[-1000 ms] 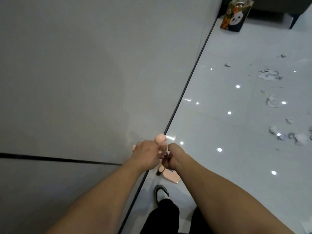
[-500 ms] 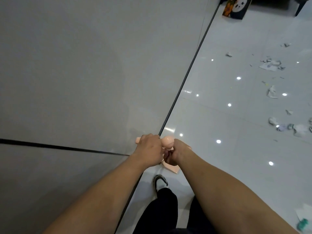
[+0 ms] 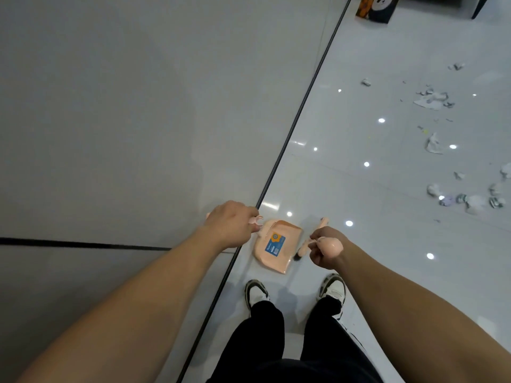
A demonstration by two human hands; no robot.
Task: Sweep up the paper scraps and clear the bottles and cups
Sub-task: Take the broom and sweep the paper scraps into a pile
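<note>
Bare forearms, black trousers [image 3: 265,338], and white-and-black sneakers [image 3: 333,293].

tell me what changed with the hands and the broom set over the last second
The left hand and right hand, joined before, have drawn apart, splitting the set: the left holds the dustpan handle, the right the broom handle. Both grips held throughout. The paper scraps still lie scattered on the floor.

Panda-print paper bag [image 3: 376,8] by grey wall [image 3: 138,106], glossy white floor [image 3: 359,175], sneakers [image 3: 333,293]
</note>
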